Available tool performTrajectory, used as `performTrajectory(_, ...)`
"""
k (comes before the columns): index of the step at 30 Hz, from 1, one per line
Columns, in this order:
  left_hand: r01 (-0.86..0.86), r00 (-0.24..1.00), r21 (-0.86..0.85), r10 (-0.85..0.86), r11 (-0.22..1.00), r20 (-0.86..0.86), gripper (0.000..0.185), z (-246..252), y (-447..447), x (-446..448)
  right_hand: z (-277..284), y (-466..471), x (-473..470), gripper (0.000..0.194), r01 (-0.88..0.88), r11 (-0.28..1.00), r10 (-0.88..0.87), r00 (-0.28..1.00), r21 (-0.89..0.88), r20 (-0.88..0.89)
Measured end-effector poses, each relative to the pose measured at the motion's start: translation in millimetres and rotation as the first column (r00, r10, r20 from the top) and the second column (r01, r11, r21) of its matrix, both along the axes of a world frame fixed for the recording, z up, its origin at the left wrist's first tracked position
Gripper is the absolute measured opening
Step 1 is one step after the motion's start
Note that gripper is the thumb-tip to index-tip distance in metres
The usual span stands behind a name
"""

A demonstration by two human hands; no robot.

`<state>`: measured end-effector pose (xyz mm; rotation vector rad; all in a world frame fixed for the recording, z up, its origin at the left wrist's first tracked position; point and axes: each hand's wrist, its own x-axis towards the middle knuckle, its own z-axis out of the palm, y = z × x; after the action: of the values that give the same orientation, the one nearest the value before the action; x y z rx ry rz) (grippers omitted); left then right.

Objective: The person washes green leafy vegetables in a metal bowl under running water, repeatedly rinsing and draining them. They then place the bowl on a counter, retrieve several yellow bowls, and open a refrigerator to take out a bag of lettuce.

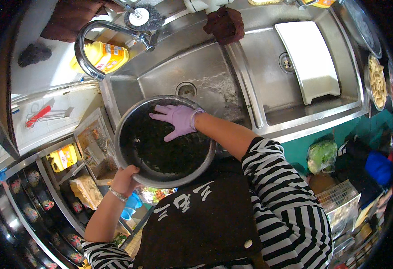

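A round metal basin sits tilted at the near edge of the left sink bowl, between my body and the drain. Dark, wet, leafy-looking matter fills much of it; whether it is seaweed or greens I cannot tell. My left hand, bare, grips the basin's rim at the lower left, its fingers partly hidden behind the wall. In a thin lilac glove, my right hand lies spread, palm down, over the dark contents at the basin's far side, holding nothing.
The steel double sink holds a white rectangular plastic piece in its right bowl. A chrome faucet arches at the left, beside a yellow jug. A brown cloth hangs over the divider. Red-handled scissors hang on the left wall.
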<state>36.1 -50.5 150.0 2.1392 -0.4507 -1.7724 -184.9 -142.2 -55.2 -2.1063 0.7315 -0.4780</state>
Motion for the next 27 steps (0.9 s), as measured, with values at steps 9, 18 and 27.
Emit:
performTrajectory(9, -0.034, 0.999, 0.093, 0.03, 0.995, 0.044, 0.037, 1, -13, 2, -6, -1, -2, 0.098, 0.012, 0.999, -0.012, 1.0, 0.03, 0.007)
performTrajectory(18, 0.055, 0.994, 0.084, -0.063, 0.995, 0.092, 0.016, 14, -36, -30, -12, -3, -5, 0.098, 0.034, 0.997, -0.036, 0.999, 0.076, 0.013)
performTrajectory(27, 0.141, 0.988, 0.163, -0.148, 0.977, 0.036, 0.042, 5, -56, -20, -19, -4, -10, 0.098, 0.073, 0.99, -0.079, 0.996, 0.118, 0.045)
